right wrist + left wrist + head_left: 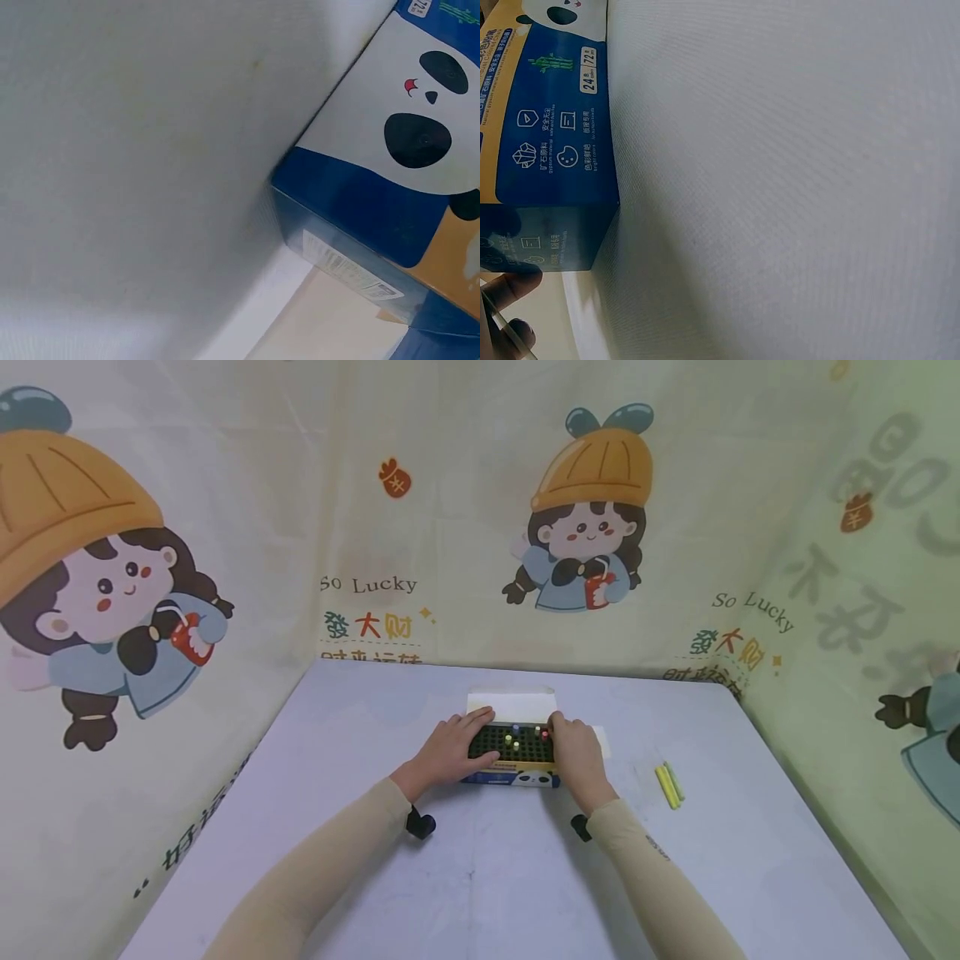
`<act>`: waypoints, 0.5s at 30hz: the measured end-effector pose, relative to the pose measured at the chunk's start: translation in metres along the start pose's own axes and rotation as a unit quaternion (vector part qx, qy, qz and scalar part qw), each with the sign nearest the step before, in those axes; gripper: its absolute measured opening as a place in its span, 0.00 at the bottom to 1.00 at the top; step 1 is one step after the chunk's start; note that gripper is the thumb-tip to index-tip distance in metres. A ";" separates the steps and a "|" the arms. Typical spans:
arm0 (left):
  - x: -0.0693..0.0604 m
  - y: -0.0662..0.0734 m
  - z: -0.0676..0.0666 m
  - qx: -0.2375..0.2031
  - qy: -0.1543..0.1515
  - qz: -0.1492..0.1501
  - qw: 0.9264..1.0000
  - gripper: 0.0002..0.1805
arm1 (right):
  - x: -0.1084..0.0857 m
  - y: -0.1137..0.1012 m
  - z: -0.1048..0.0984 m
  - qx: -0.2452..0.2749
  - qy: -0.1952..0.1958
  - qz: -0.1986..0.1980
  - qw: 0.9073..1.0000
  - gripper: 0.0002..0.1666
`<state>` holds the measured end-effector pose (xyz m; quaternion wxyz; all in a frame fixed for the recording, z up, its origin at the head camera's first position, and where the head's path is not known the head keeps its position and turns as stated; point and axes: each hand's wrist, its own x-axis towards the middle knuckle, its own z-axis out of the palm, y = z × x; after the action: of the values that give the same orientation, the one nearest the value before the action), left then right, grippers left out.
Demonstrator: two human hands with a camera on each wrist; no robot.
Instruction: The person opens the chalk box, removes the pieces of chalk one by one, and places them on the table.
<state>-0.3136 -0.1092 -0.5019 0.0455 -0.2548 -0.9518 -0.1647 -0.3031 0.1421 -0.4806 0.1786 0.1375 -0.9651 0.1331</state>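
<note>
The left hand [448, 750] and right hand [581, 760] grip the ends of the chalk box [504, 777], mid-frame, apparently steadying it; adding the chalk sticks [667, 787], right of centre, would call for freeing one hand.

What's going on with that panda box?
A person is busy with the box with a panda on its front, which sits open on the white table. Their left hand holds its left end. Their right hand is at the right end, though its fingertips are hidden. A few small colored sticks stand in the black grid of holes inside. Two more sticks lie off to the right.
</note>
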 end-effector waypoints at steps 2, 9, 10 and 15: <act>0.000 0.000 0.000 0.002 -0.003 -0.002 1.000 0.46 | 0.000 0.001 0.001 0.009 -0.002 0.004 1.000 0.05; 0.001 0.000 0.000 -0.006 -0.001 -0.002 1.000 0.46 | 0.000 0.003 0.003 0.008 -0.010 -0.002 1.000 0.05; 0.001 0.000 0.000 -0.005 0.000 -0.002 1.000 0.46 | -0.001 0.003 0.004 0.005 -0.006 -0.007 1.000 0.05; 0.001 -0.001 0.001 -0.005 0.002 -0.001 1.000 0.46 | -0.003 0.007 0.006 0.025 0.023 -0.037 0.999 0.04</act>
<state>-0.3150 -0.1088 -0.5030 0.0463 -0.2540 -0.9510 -0.1704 -0.3044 0.1473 -0.4884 0.2023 0.1747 -0.9513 0.1537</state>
